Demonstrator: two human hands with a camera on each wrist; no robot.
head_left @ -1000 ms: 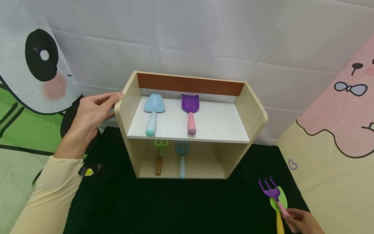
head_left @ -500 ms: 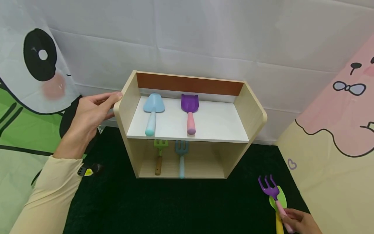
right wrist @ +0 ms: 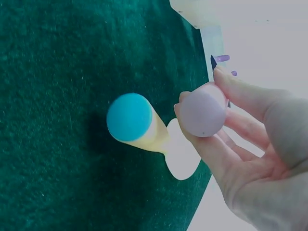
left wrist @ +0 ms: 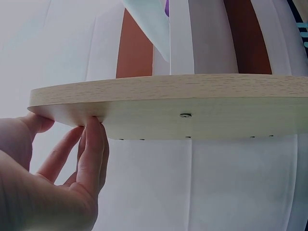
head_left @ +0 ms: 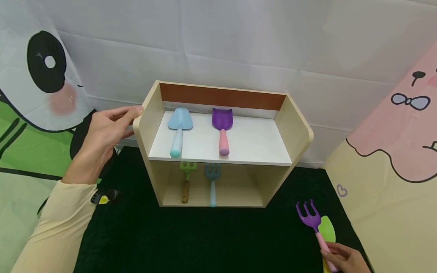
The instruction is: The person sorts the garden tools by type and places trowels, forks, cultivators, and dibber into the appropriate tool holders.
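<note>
My left hand (head_left: 110, 129) rests its fingertips on the left side panel of a small two-tier wooden shelf (head_left: 225, 185); in the left wrist view the thumb and fingers (left wrist: 91, 159) touch the panel's outer face. At the lower right, my right hand (head_left: 346, 258) pinches the pink handle of a purple hand fork (head_left: 310, 218), tines pointing away. The handle's round end (right wrist: 204, 110) faces the right wrist camera. Beneath the fork lies a green trowel (head_left: 327, 228), its yellow handle (right wrist: 151, 130) partly hidden in the head view.
A blue trowel (head_left: 181, 119) and a purple shovel (head_left: 222, 119) lie on the upper shelf. Below them are a green fork (head_left: 186, 187) and a blue fork (head_left: 213, 189). Dark green cloth (head_left: 211, 242) covers the table; printed fabric walls (head_left: 385, 159) surround it.
My right hand has shifted slightly left and up with the purple fork, uncovering more of the green trowel's blade. My left hand stays on the shelf's side panel.
</note>
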